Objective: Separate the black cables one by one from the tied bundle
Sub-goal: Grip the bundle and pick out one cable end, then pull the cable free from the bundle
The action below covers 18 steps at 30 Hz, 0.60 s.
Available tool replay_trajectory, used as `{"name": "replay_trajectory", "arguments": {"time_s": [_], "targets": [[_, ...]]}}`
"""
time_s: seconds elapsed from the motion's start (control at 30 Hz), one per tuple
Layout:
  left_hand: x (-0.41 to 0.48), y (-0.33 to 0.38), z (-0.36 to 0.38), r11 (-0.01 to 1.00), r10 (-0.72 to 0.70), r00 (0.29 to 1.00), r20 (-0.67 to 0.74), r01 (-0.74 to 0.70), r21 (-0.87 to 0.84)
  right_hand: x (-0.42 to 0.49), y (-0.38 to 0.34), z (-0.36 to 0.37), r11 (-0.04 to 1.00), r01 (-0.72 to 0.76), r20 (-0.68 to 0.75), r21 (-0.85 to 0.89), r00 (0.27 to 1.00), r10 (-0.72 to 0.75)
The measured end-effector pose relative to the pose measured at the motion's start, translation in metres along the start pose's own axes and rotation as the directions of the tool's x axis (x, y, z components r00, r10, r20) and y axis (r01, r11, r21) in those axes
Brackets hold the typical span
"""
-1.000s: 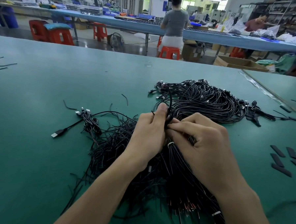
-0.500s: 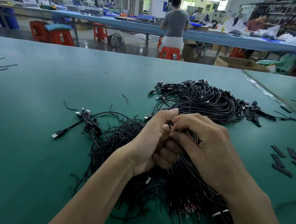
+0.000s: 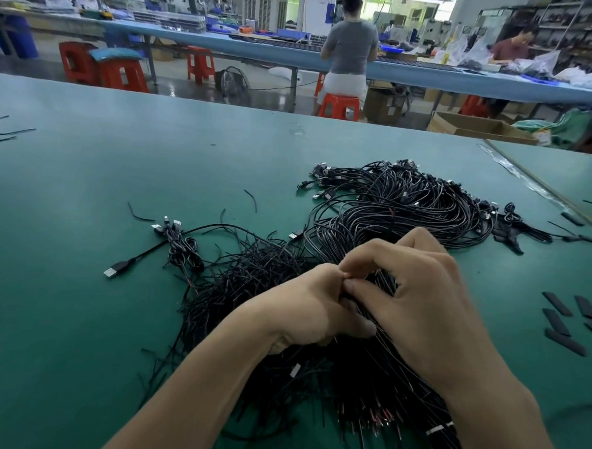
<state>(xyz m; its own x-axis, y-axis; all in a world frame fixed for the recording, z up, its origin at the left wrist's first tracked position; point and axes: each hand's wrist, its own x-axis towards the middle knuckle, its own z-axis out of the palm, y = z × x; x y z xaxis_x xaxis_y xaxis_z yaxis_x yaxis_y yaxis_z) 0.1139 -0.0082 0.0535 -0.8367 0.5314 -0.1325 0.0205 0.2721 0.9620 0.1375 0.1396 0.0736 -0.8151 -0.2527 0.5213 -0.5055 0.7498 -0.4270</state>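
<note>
So both hands are parked right on top of the tied bundle (image 3: pixel 348 381), which sits in the middle of the green table (image 3: pixel 153 168). It runs from the coiled heap (image 3: pixel 408 209) at the far side back toward the person, ending in the stripped ends (image 3: pixel 380 416) near the right forearm. That far-to-near line is the long axis, and I reckon any single cable has to slide out along it, not across. The left hand (image 3: pixel 304 307) has its fingers curled under and round the strands, thumb tip up on top. The right hand (image 3: pixel 427 313) comes over from the other side, forefinger and thumb pinched together right against that left thumb. Can't tell if it's got one cable or the tie, too small. The loose pile (image 3: pixel 247 276) lies just left of the grip, so the left hand is nearer for dropping one there.
</note>
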Motion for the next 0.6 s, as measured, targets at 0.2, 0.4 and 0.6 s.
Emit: {"name": "replay_trajectory", "arguments": {"time_s": [0.2,0.4,0.6], "targets": [[0.000,0.002,0.001,0.993,0.037,0.996,-0.084,-0.046,-0.111,0.001,0.004,0.010,0.999,0.048,0.016,-0.001,0.999,-0.048],[0.003,0.015,0.008,0.886,0.020,0.978,-0.208,-0.114,-0.450,0.001,-0.001,0.023,0.997,-0.028,-0.254,0.067,0.966,0.044],[0.007,0.014,0.020,0.839,0.105,0.908,-0.407,-0.300,-0.454,0.004,-0.013,0.029,0.788,-0.211,-0.275,0.578,0.860,0.431]]}}
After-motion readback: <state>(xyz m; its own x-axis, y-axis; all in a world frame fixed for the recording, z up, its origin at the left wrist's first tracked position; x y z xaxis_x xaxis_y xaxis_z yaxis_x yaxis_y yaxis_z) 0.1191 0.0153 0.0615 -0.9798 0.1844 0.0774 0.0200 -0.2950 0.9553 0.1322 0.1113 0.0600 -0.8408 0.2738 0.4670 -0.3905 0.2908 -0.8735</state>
